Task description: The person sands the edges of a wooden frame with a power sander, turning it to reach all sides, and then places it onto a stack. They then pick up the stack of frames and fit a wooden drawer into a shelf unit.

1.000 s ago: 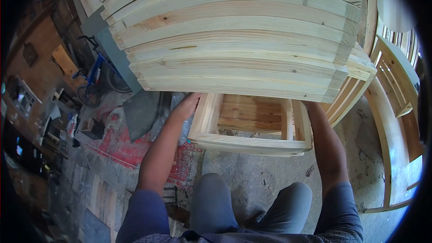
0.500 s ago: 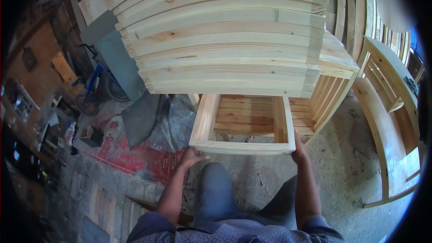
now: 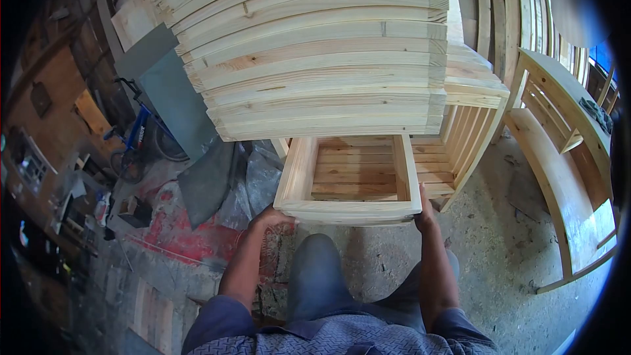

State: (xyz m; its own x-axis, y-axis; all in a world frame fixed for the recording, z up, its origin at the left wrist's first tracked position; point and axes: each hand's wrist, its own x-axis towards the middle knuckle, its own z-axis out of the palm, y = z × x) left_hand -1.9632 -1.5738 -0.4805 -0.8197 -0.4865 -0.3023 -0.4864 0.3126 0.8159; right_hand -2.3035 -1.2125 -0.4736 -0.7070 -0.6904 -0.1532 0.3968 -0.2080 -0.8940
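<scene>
A pale rectangular wooden frame (image 3: pixel 348 210) juts toward me from beneath a tall stack of light boards (image 3: pixel 322 85). My left hand (image 3: pixel 271 217) is at its front left corner, thumb along the lower edge and the other fingers partly hidden under the wood. On the opposite corner, my right hand (image 3: pixel 426 212) is closed against the outer side, with its fingertips out of sight. Through the frame's opening I see wooden slats (image 3: pixel 355 174) below. The frame's far end is hidden by the stack.
A slatted wooden piece (image 3: pixel 470 125) stands right of the stack, and a curved wooden piece of furniture (image 3: pixel 559 177) is farther right. Grey sheets (image 3: pixel 204 184), crumpled plastic (image 3: pixel 253 184) and a blue bicycle (image 3: pixel 141 125) are on the left. My knees are just below the frame.
My left hand has moved up onto the frame's corner, its fingers now tucked further under. My right hand has shifted slightly higher along the side. The camera view has turned a little.
</scene>
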